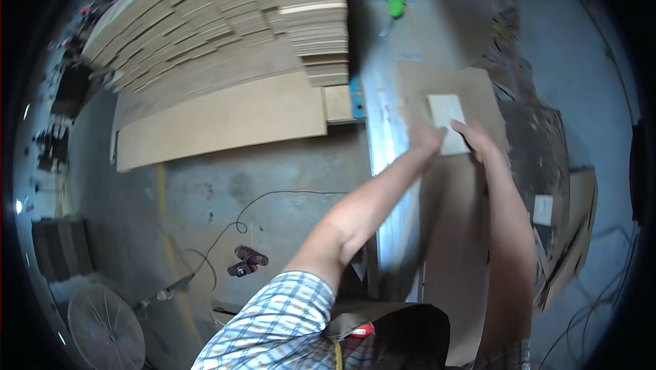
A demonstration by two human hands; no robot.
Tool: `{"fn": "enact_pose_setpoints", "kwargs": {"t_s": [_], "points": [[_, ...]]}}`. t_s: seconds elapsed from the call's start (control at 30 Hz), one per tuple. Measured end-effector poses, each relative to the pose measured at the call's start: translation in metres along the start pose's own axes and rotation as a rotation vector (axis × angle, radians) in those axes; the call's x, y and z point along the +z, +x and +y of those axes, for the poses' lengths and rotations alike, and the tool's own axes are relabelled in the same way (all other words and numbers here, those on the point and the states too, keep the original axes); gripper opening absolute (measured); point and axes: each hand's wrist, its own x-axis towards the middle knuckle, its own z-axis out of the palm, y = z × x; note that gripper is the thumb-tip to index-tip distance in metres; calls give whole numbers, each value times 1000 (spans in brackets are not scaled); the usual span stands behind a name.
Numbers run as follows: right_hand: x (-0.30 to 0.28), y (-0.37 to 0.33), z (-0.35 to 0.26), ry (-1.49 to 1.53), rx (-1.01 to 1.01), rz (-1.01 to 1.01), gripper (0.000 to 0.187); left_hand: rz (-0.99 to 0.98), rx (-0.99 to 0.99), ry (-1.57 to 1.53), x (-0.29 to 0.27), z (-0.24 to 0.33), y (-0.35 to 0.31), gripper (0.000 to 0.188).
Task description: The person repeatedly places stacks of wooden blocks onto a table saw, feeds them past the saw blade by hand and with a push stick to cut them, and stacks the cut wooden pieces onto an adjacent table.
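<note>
A white rectangular sheet (447,109) is in front of me, over a brown cardboard piece (482,86) on the bench. My left hand (428,139) is at the sheet's left edge, its fingers closed and blurred by motion. From the right, my right hand (475,139) reaches in, with its thumb across the sheet and the other fingers bent and partly hidden. Both hands appear to grip the sheet by its sides. Whether it is loose or lies flat on the cardboard I cannot tell.
Tall stacks of cardboard strips (232,8) stand on the left, with a long flat board (225,120) before them. A green tool (396,4) lies at the bench's far end. On the floor are sandals (247,261), a cable (273,194) and a round fan (109,332).
</note>
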Motion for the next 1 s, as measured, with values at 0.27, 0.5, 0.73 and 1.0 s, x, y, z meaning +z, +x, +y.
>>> {"fn": "enact_pose_setpoints", "kwargs": {"t_s": [0.27, 0.5, 0.73, 1.0], "points": [[0, -42, -33, -78, 88, 180, 61, -355, -304, -636, -36, 33, -22, 47], [31, -118, -62, 44, -40, 273, 69, -570, -101, -1011, -97, 19, -66, 38], [140, -211, -19, 704, -33, -7, 66, -673, 77, -1081, -185, -48, -157, 40], [279, -320, 42, 828, -104, -27, 57, -566, -93, -751, -277, -154, -296, 57]]}}
